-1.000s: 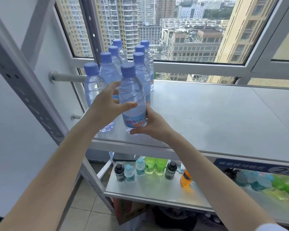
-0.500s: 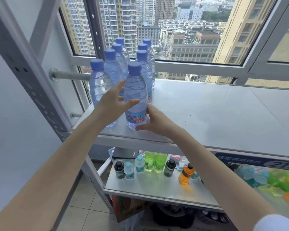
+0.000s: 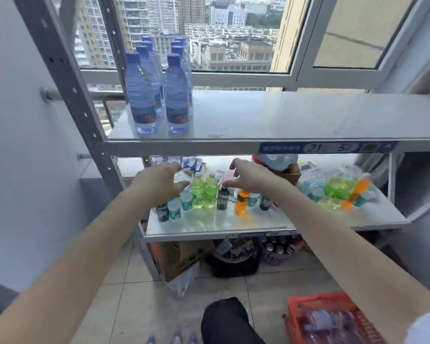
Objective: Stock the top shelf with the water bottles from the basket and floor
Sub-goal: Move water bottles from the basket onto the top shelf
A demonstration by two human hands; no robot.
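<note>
Water bottles (image 3: 178, 100) stand upright in two rows at the left end of the top shelf (image 3: 283, 115), with bare shelf to their right. Both hands hang below that shelf's front edge, in front of the lower shelf (image 3: 221, 225). The left grip (image 3: 159, 187) and right grip (image 3: 253, 180) have fingers apart and hold nothing. The next supply lies downward and back toward the person. The red basket (image 3: 318, 300) sits on the floor low at the right, under the right arm, so the right grip is nearer. It holds more bottles, apparently on their sides, though blur hides their exact axis. The floor bottles (image 3: 176, 340) show only their caps at the bottom edge, between the arms.
</note>
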